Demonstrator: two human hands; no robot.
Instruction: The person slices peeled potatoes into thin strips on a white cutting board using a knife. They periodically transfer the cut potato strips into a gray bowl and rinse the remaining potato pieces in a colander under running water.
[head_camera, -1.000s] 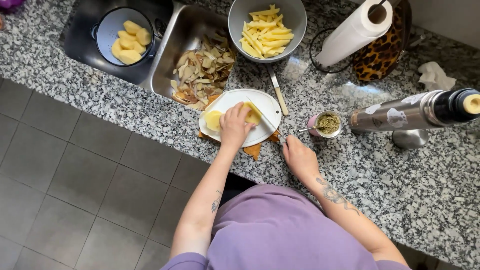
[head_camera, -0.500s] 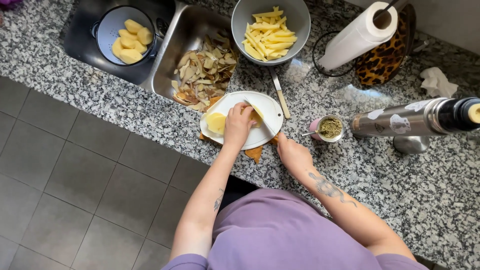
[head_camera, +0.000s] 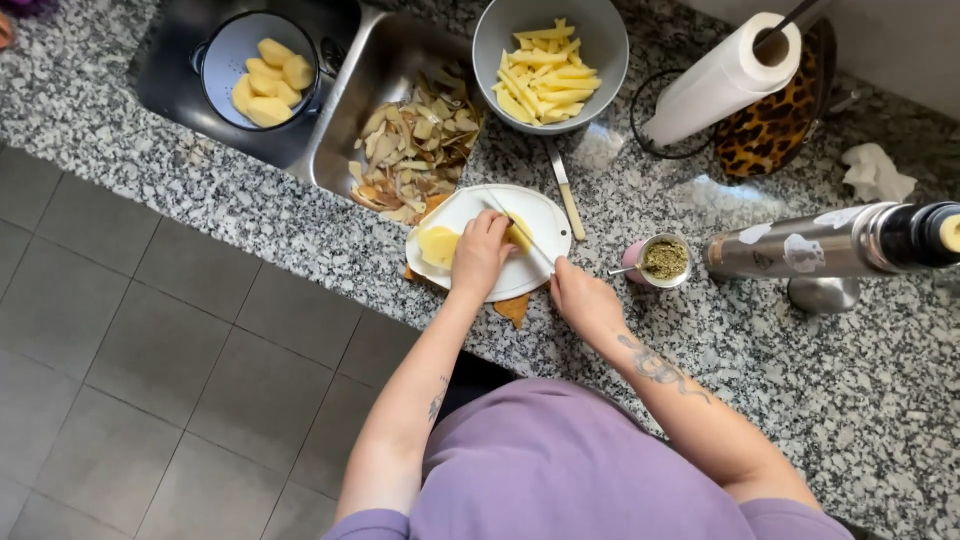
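Over in the sink, a colander (head_camera: 258, 68) is holding peeled potatoes, and potato peelings (head_camera: 412, 145) are lying in the basin beside it. On the granite counter, a white plate (head_camera: 545, 215) is carrying a potato half (head_camera: 438, 245). The left hand (head_camera: 480, 255) is pressing down on a potato piece (head_camera: 519, 236), gripping it. The right hand (head_camera: 582, 297) is clasping a knife (head_camera: 522, 232), its blade lying across that piece. Behind them, a grey bowl (head_camera: 600, 30) is holding cut potato sticks.
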